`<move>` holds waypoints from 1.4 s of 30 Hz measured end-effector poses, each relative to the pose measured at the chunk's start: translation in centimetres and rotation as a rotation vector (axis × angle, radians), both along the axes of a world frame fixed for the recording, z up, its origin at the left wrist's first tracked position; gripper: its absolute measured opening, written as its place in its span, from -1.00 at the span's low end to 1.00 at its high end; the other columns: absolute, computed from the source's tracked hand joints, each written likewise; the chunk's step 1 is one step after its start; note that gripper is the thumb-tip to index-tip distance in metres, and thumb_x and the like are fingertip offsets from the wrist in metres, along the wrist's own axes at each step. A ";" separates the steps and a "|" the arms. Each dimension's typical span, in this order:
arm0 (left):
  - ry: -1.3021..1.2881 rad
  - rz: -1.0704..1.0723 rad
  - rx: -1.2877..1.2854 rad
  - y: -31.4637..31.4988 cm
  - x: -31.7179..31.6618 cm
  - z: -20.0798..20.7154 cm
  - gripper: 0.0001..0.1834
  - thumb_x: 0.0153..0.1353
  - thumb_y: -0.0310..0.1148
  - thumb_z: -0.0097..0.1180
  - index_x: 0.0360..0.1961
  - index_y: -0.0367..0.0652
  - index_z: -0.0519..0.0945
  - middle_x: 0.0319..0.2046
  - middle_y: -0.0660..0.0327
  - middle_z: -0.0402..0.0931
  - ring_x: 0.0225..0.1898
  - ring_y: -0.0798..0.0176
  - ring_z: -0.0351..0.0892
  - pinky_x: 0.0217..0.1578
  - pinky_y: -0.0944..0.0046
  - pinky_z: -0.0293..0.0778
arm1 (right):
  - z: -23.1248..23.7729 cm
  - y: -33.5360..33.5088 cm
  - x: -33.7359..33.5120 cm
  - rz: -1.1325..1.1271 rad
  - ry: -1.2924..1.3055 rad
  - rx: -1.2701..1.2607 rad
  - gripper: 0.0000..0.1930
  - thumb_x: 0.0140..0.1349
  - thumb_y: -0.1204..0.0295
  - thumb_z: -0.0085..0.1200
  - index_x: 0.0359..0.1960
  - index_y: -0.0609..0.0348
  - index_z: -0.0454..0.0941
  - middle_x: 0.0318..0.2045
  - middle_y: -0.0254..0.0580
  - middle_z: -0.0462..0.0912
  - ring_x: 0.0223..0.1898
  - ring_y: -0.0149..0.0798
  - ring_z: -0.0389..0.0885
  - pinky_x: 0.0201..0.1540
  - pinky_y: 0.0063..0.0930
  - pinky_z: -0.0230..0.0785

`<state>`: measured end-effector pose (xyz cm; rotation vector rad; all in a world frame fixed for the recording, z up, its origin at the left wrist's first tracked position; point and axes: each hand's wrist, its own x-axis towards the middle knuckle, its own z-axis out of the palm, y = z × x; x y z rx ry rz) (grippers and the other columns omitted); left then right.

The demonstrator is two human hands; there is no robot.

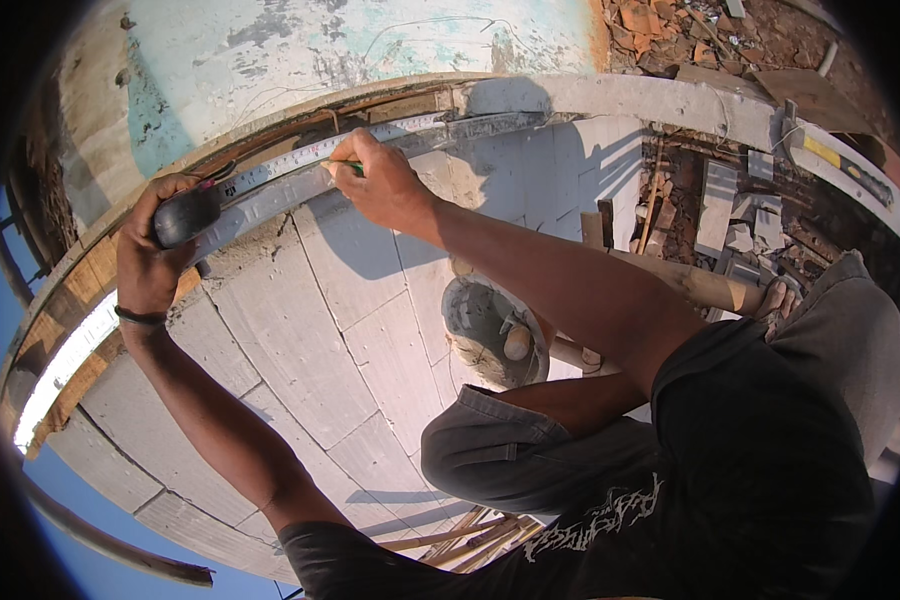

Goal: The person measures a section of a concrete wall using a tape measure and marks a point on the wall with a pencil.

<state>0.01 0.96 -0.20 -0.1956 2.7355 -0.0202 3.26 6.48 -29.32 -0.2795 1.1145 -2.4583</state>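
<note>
My left hand [142, 268] grips a rounded black tape measure [187, 217] at the far left. Its pale blade [280, 165] is drawn out to the right along a grey, silvery beam [255, 208] on top of the block wall. Further along the blade, my right hand [388, 188] pinches a thin green pencil [346, 163], its tip close to the blade's edge. Whether the tip touches the beam cannot be made out. The blade's far end lies beyond my right hand, near a darker strip of the beam.
A mortar-stained bucket [460, 325] with a round handle in it hangs or stands below my right forearm. The light block wall [340, 290] drops away below. A yellow-and-black spirit level [845, 165] lies on the ledge at right, above broken blocks [745, 225] and rubble.
</note>
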 end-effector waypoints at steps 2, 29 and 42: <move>-0.004 -0.002 -0.006 -0.1 0.0 0.1 -0.47 -0.17 -0.77 0.09 -0.07 -0.20 0.55 -0.12 0.27 0.58 -0.04 0.37 0.50 0.07 0.37 0.35 | -0.1 0.0 0.0 0.003 0.011 -0.003 -0.77 0.28 0.38 0.06 -0.20 0.33 0.43 -0.31 0.03 0.62 -0.25 -0.13 0.62 -0.18 -0.27 0.43; 0.011 -0.006 -0.007 -0.6 -0.3 -0.9 -0.43 -0.23 -0.83 0.10 -0.10 -0.19 0.54 -0.16 0.28 0.59 -0.08 0.38 0.51 0.02 0.36 0.39 | -1.5 -0.9 -0.3 -0.081 0.106 0.008 -0.81 0.27 0.42 0.05 -0.21 0.31 0.41 -0.38 -0.01 0.60 -0.33 -0.17 0.60 -0.24 -0.30 0.43; 0.005 0.011 -0.003 0.0 0.1 0.0 -0.46 -0.20 -0.81 0.06 -0.10 -0.20 0.55 -0.15 0.27 0.57 -0.06 0.38 0.49 0.05 0.38 0.36 | -0.7 -0.2 -0.5 0.007 0.059 -0.052 -0.81 0.26 0.42 0.04 -0.20 0.29 0.40 -0.34 0.02 0.61 -0.29 -0.08 0.60 -0.20 -0.25 0.42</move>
